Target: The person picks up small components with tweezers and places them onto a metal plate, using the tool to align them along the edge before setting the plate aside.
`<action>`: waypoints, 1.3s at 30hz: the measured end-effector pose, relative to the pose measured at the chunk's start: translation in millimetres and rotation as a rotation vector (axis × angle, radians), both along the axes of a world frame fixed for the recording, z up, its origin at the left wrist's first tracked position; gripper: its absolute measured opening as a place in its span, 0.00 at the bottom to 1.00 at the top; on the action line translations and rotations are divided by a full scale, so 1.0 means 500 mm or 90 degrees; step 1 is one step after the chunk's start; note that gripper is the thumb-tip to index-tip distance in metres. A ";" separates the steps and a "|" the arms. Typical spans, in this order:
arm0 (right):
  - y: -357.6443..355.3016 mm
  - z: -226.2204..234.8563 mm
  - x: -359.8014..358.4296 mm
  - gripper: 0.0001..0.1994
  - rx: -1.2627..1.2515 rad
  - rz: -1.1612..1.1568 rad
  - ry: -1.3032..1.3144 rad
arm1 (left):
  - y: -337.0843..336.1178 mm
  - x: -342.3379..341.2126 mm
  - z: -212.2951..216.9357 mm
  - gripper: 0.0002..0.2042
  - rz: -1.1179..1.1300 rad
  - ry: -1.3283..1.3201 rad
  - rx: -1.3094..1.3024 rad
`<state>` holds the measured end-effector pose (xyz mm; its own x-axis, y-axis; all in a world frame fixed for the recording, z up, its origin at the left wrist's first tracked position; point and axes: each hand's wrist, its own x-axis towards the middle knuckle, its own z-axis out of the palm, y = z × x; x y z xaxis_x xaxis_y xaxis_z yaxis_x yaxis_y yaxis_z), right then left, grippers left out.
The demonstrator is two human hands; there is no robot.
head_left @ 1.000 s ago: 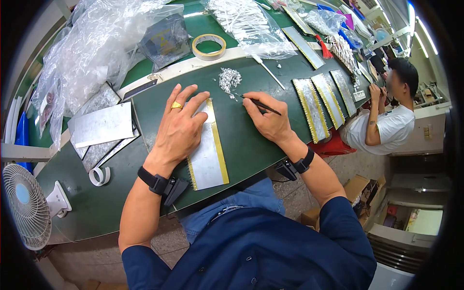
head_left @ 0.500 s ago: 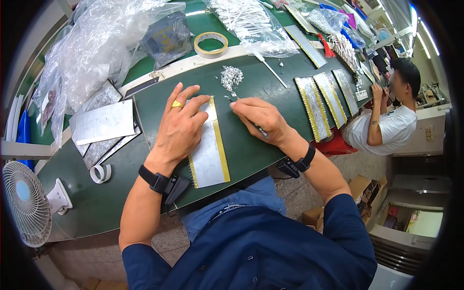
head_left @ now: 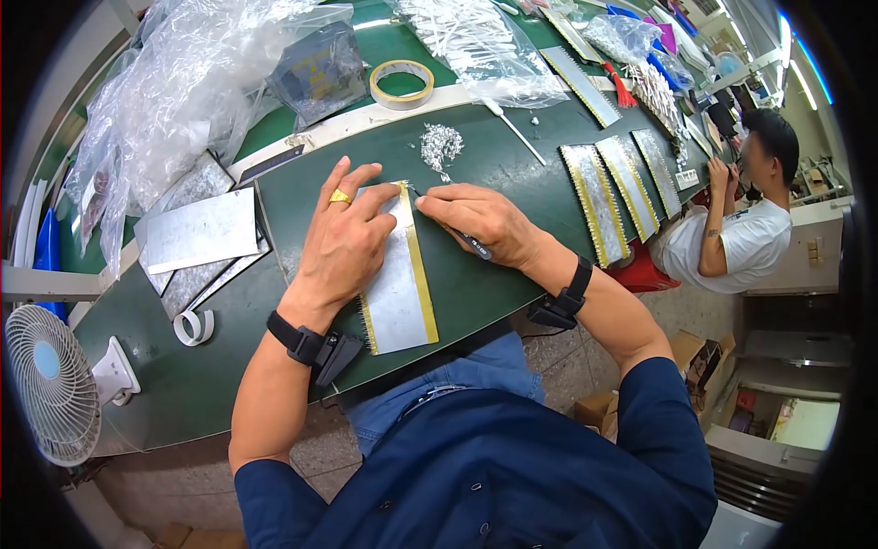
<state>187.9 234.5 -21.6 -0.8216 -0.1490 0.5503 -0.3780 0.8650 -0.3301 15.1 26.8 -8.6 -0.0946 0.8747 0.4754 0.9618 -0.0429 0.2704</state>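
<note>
A flat metal plate (head_left: 401,306) with yellow tape along its long edges lies before me; small pointed pieces line its left edge. My left hand (head_left: 343,236), wearing a gold-coloured ring, rests on the plate's left side, fingers apart and index fingertip at its far end. Its thumb is mostly hidden. Closed around dark tweezers (head_left: 476,247), my right hand (head_left: 482,222) is just right of the plate. The tweezer tips are close to the plate's far right corner; whether they grip a piece is too small to tell. Beyond them sits a pile of tiny silvery pieces (head_left: 441,145).
Several taped plates (head_left: 594,203) lie to the right, near a seated co-worker (head_left: 745,220). A white-handled stick (head_left: 517,133), a tape roll (head_left: 401,85) and plastic bags (head_left: 197,82) are at the back. Stacked metal plates (head_left: 203,231) and a fan (head_left: 53,384) are left.
My right hand has moved left with the tweezers, from near the pile of pieces to the plate's far end. My left hand stays on the plate.
</note>
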 end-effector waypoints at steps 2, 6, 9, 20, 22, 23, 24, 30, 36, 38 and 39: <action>0.001 -0.004 0.000 0.22 -0.001 -0.002 -0.005 | 0.002 0.000 -0.001 0.03 0.000 -0.001 0.001; 0.002 -0.006 0.000 0.22 -0.007 -0.007 -0.011 | 0.004 0.001 0.000 0.03 0.000 0.001 0.000; 0.002 -0.006 -0.001 0.22 -0.009 -0.009 -0.014 | 0.005 0.001 0.001 0.03 0.000 -0.001 -0.001; 0.001 -0.007 -0.003 0.21 -0.014 -0.003 -0.023 | 0.006 0.003 0.004 0.03 -0.006 -0.002 -0.009; 0.002 -0.009 -0.003 0.22 -0.020 -0.001 -0.021 | 0.006 0.004 0.008 0.03 -0.012 -0.008 -0.016; 0.002 -0.009 -0.003 0.22 -0.023 0.000 -0.019 | 0.007 0.004 0.008 0.03 -0.013 -0.007 -0.017; 0.002 -0.009 -0.003 0.22 -0.023 -0.001 -0.019 | 0.009 0.003 0.007 0.03 -0.014 -0.005 -0.023; -0.008 -0.003 -0.007 0.17 -0.057 -0.036 0.030 | 0.014 0.002 -0.003 0.05 -0.012 -0.008 -0.027; -0.006 0.026 0.028 0.10 -0.266 -0.304 -0.072 | 0.011 0.003 0.008 0.05 -0.013 0.003 -0.009; 0.018 0.017 0.035 0.10 -0.354 -0.318 -0.102 | 0.011 0.004 0.018 0.04 0.001 0.019 0.021; 0.024 0.015 0.037 0.10 -0.398 -0.325 -0.117 | 0.011 0.004 0.017 0.04 0.001 0.018 0.022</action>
<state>206.2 246.4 -14.1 -0.7904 0.5556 0.2582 0.1187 0.5523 -0.8252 17.3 32.4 -0.1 -0.0824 0.8577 0.5075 0.9692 -0.0495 0.2411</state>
